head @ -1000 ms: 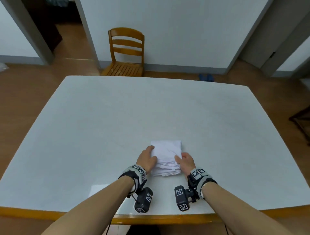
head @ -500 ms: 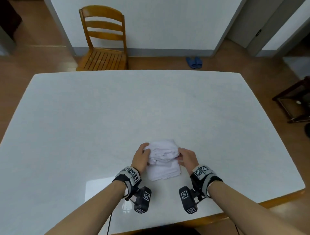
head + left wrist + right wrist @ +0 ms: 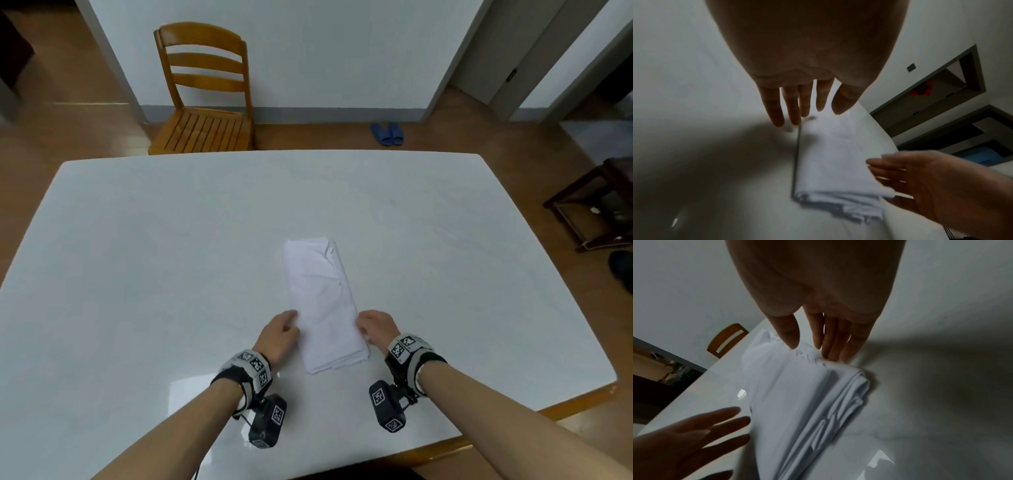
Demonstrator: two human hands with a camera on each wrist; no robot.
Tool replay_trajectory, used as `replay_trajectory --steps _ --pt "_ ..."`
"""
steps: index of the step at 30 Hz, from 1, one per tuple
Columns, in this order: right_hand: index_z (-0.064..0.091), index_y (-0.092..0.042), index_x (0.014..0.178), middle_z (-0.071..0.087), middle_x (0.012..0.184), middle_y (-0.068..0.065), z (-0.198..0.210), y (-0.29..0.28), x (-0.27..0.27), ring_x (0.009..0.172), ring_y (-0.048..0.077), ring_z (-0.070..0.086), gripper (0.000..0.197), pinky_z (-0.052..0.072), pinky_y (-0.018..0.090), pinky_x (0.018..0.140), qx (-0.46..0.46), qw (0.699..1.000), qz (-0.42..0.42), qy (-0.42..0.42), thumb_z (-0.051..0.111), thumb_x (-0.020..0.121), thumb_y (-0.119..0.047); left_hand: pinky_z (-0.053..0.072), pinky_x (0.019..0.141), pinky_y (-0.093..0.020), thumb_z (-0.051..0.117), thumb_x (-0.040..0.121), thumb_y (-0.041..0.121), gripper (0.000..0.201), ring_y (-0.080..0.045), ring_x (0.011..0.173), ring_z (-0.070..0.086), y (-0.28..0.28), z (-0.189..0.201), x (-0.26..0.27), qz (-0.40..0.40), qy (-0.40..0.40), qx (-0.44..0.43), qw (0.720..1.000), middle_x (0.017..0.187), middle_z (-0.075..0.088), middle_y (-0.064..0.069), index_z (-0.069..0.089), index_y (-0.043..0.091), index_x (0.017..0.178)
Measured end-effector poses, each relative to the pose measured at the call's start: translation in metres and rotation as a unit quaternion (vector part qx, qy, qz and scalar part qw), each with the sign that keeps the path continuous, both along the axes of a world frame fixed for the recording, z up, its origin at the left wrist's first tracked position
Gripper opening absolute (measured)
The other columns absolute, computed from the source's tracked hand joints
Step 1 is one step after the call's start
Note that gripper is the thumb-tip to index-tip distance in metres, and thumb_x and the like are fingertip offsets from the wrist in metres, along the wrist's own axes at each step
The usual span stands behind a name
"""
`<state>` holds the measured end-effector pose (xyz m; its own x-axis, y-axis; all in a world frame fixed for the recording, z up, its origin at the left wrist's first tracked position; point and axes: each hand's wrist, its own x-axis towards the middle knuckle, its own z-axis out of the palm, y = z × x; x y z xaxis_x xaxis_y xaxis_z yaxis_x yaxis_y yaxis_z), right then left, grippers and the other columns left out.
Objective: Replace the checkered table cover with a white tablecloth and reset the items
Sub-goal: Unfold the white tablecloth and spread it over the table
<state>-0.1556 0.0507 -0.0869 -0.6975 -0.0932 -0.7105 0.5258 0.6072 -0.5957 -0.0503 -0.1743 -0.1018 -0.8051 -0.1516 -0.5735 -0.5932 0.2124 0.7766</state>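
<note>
A folded white tablecloth (image 3: pixel 320 301) lies as a long strip on the bare white table (image 3: pixel 171 240), its layered end nearest me. My left hand (image 3: pixel 289 327) sits at the strip's left edge with straight fingers (image 3: pixel 795 112) touching the cloth (image 3: pixel 834 159). At the right edge, my right hand (image 3: pixel 363 325) has straight fingers (image 3: pixel 830 345) resting against the stacked layers (image 3: pixel 789 394). Neither hand grips anything. No checkered cover is in view.
A wooden chair (image 3: pixel 205 96) stands past the table's far edge, against the white wall. Blue slippers (image 3: pixel 387 133) lie on the floor beside it. A dark low stand (image 3: pixel 596 205) is on the floor off the right side.
The thick folded bundle has been opened one fold away from me into a longer strip. Both hands have let go of the fold and now lie flat beside its near end.
</note>
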Motion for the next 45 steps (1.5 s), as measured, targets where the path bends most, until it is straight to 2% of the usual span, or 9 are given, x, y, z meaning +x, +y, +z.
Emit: replay_trajectory --steps 4,10,16,21,24,31,36,39,45 --pt "0.065 -0.014 0.116 0.066 0.108 0.003 -0.011 -0.012 0.009 0.103 0.021 0.061 0.032 0.048 0.032 0.098 0.03 0.999 0.017 0.032 0.073 0.085 -0.02 0.042 0.108 -0.041 0.053 0.09 0.021 0.055 -0.02 0.12 0.054 0.008 -0.015 0.027 -0.009 -0.026 0.03 0.999 0.138 0.053 -0.005 0.045 0.017 0.144" --pt "0.053 -0.021 0.106 0.056 0.095 -0.003 -0.015 -0.03 0.018 0.093 0.016 0.057 0.034 0.042 0.025 0.086 0.081 0.991 0.082 0.071 0.077 0.084 -0.033 0.035 0.102 -0.024 0.053 0.094 0.009 0.048 -0.012 0.117 0.048 0.0 -0.015 0.035 0.001 -0.019 0.027 0.999 0.13 0.049 0.003 0.047 0.014 0.142" --pt "0.068 -0.003 0.078 0.057 0.065 0.008 -0.006 -0.053 0.025 0.076 0.019 0.051 0.014 0.043 0.028 0.065 -0.006 0.99 0.091 0.112 0.076 0.082 -0.013 0.046 0.104 -0.037 0.061 0.08 0.02 0.047 -0.022 0.111 0.063 -0.008 -0.011 0.036 0.029 -0.011 0.067 0.997 0.123 0.066 -0.006 0.061 0.012 0.127" --pt "0.061 0.001 0.067 0.05 0.068 0.01 0.008 -0.081 0.033 0.067 0.018 0.047 0.021 0.038 0.032 0.065 -0.155 0.984 0.023 0.081 0.074 0.079 -0.01 0.049 0.068 -0.018 0.054 0.095 0.007 0.024 -0.018 0.084 0.065 -0.024 0.003 0.033 0.137 0.016 0.076 0.988 0.106 0.07 -0.008 0.065 0.012 0.115" --pt "0.076 -0.002 0.1 0.074 0.09 0.008 0.014 -0.099 0.041 0.08 0.011 0.058 0.018 0.047 0.021 0.076 -0.189 0.976 0.083 0.068 0.067 0.084 0.0 0.046 0.059 -0.016 0.053 0.097 0.008 0.021 -0.019 0.081 0.063 -0.037 0.015 0.035 0.185 0.017 0.063 0.981 0.1 0.07 -0.009 0.065 0.01 0.114" --pt "0.078 -0.01 0.096 0.076 0.1 0.007 0.015 -0.094 0.05 0.088 0.011 0.066 0.015 0.051 0.025 0.078 -0.225 0.967 0.099 -0.064 0.065 0.089 -0.011 0.047 0.072 -0.025 0.055 0.094 0.008 0.017 -0.023 0.092 0.064 -0.048 0.016 0.062 0.25 0.011 -0.006 0.968 0.1 0.069 -0.003 0.066 0.017 0.103" --pt "0.074 -0.015 0.1 0.071 0.107 0.004 -0.012 -0.046 0.034 0.097 0.016 0.062 0.025 0.046 0.02 0.08 -0.095 0.985 0.072 0.129 0.057 0.088 0.0 0.043 0.105 -0.04 0.049 0.095 0.014 0.041 -0.024 0.12 0.055 -0.026 0.017 0.086 0.277 -0.039 -0.094 0.955 0.132 0.056 -0.002 0.052 0.018 0.136" --pt "0.065 -0.008 0.12 0.06 0.121 0.011 -0.033 -0.022 0.018 0.114 0.029 0.055 0.036 0.043 0.037 0.101 0.018 0.969 0.083 0.233 0.062 0.084 -0.005 0.043 0.104 -0.036 0.046 0.094 0.01 0.044 -0.02 0.116 0.054 -0.006 0.026 0.097 0.285 -0.043 -0.122 0.95 0.137 0.052 -0.002 0.05 0.017 0.137" --pt "0.054 -0.006 0.13 0.052 0.129 0.017 -0.058 -0.02 0.017 0.119 0.035 0.051 0.06 0.043 0.046 0.104 0.028 0.977 0.082 0.194 0.077 0.077 -0.02 0.034 0.106 -0.024 0.052 0.094 0.011 0.039 -0.017 0.127 0.047 0.023 0.031 0.105 0.172 -0.019 -0.209 0.962 0.139 0.049 0.002 0.056 0.016 0.132"
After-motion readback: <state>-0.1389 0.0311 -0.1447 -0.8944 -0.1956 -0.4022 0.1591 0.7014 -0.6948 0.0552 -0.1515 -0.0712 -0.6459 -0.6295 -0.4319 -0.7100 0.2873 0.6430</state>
